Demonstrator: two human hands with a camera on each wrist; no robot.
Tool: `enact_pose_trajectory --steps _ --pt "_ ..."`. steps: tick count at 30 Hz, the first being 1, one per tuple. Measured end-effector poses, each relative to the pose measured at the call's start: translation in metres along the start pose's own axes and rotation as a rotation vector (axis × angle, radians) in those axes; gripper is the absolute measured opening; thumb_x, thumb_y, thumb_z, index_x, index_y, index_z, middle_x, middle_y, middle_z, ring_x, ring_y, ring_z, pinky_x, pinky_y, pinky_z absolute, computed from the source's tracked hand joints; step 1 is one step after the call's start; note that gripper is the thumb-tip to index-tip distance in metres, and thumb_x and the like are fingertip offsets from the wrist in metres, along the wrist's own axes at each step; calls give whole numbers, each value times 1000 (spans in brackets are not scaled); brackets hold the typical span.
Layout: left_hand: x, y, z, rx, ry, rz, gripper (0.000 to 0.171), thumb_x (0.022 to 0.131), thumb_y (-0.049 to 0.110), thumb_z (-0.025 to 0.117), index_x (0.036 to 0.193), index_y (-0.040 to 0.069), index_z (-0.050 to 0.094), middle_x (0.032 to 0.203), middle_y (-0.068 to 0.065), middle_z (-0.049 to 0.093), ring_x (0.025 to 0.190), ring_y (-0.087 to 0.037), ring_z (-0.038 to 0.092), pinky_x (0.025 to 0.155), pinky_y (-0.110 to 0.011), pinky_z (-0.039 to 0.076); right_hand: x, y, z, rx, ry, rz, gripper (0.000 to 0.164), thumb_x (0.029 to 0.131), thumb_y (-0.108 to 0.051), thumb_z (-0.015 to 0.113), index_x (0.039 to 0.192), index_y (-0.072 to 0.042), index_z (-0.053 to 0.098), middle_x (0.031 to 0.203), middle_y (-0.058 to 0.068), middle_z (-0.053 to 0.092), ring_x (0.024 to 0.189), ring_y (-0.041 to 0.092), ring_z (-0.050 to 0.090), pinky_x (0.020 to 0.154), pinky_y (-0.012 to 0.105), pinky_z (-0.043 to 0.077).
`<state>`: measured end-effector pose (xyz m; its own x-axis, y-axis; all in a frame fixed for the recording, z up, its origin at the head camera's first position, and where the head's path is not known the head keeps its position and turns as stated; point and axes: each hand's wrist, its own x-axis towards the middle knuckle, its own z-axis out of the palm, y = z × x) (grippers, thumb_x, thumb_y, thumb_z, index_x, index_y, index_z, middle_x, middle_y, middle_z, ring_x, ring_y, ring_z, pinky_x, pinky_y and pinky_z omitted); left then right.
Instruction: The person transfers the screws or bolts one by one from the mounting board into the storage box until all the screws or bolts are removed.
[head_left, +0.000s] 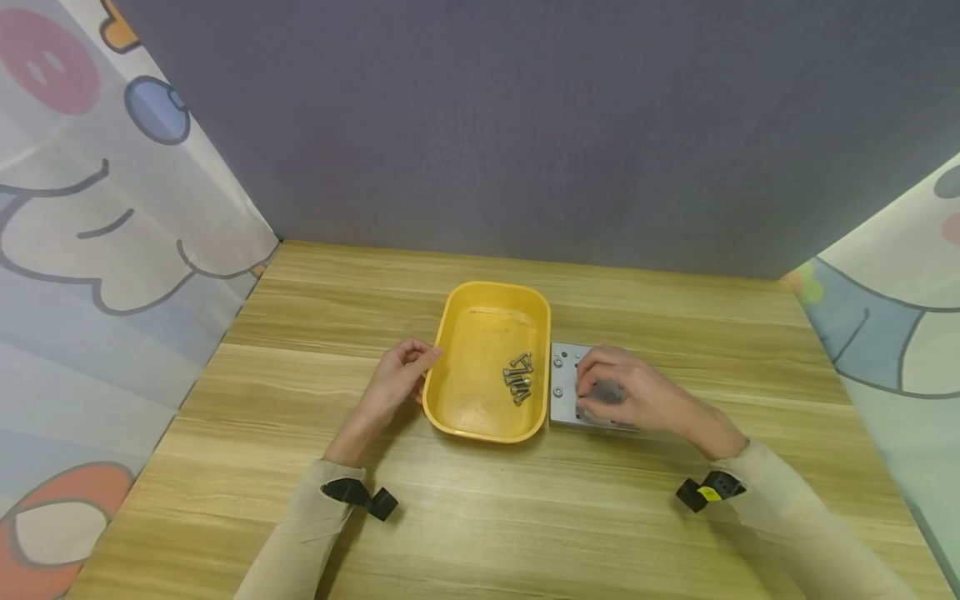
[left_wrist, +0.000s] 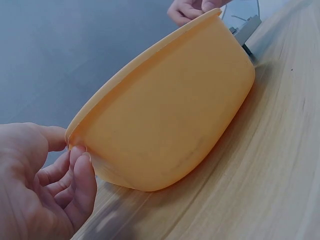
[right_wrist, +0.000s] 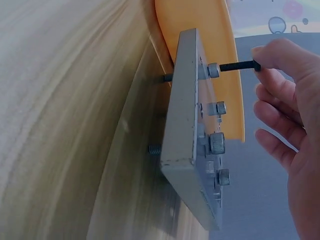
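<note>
My left hand (head_left: 392, 379) pinches the left rim of a yellow plastic tray (head_left: 468, 358), thumb on top and fingers under the lip in the left wrist view. Several silver socket-head screws (head_left: 517, 380) lie in the tray's right half. Right against the tray is a grey metal plate (head_left: 566, 410) with holes and screws standing in it. Over that plate, my right hand (head_left: 637, 392) pinches a black threaded screw (right_wrist: 237, 65) by its head between thumb and index finger. In the right wrist view the screw's tip is right at a silver screw head (right_wrist: 213, 70) on the plate.
The tray and plate sit on a wood-grain table (head_left: 510, 517). A grey panel (head_left: 480, 133) rises behind it, and cartoon-print curtains (head_left: 97, 350) hang at both sides. Screw ends (right_wrist: 155, 149) stick out below the plate. Each wrist wears a black camera strap.
</note>
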<state>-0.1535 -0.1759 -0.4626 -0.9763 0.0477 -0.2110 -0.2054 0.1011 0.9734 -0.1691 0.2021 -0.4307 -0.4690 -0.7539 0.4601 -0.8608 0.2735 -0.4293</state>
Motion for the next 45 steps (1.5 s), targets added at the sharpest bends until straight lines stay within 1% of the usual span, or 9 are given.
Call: enact_pose_trajectory --steps 8,13,16,20,27,32,36,41,45 --pt "1 0 1 0 -1 2 33 104 26 65 115 -5 59 86 -10 65 52 -10 54 45 -22 49 11 3 -6 5 2 -60 19 78 -3 82 89 -14 70 100 4 69 93 15 64 89 17 51" --pt "0 1 1 1 -3 1 33 104 26 65 115 -5 59 86 -11 64 52 -10 54 45 -22 49 18 3 -10 -28 -9 -57 16 80 -5 81 90 -14 71 100 4 69 91 13 65 86 18 53" --pt "-1 1 1 1 -3 -1 33 104 26 65 115 -5 59 86 -11 65 52 -10 54 45 -22 49 22 3 -13 -37 -22 -47 16 80 -6 81 90 -13 71 100 4 69 91 13 65 82 25 57" --pt "-1 0 2 5 -1 -4 33 104 26 65 114 -5 59 86 -11 65 51 -10 54 45 -22 49 29 4 -15 -71 -46 -39 14 81 -9 81 90 -14 71 102 5 69 95 14 65 82 32 58" --pt "0 -1 1 10 5 -7 32 103 25 65 115 -4 59 86 -8 65 52 -11 54 45 -22 49 43 7 -18 -105 -49 -66 14 80 -9 81 88 -11 71 100 5 69 93 16 65 81 36 59" --pt "0 -1 0 10 12 -12 31 103 24 65 115 -5 58 87 -8 65 52 -11 55 45 -22 50 54 9 -19 -110 -41 -83 15 78 -7 83 88 -10 71 101 3 69 94 17 65 82 37 59" --pt "0 0 1 4 11 -9 30 103 23 65 114 -4 59 87 -7 65 52 -11 55 45 -22 49 60 9 -18 -112 -65 -49 15 81 -9 83 88 -12 71 102 1 69 95 16 64 82 36 59" --pt "0 0 1 4 12 -6 30 103 23 65 114 -4 59 87 -8 65 52 -11 54 45 -22 48 69 7 -18 -126 -114 27 11 86 -15 81 91 -14 72 105 1 69 99 16 64 91 40 57" --pt "1 -1 1 7 8 2 32 103 24 65 115 -5 59 87 -9 66 52 -11 55 45 -22 49 80 8 -17 -143 -114 7 10 86 -15 80 90 -13 72 105 2 69 99 18 65 96 42 56"
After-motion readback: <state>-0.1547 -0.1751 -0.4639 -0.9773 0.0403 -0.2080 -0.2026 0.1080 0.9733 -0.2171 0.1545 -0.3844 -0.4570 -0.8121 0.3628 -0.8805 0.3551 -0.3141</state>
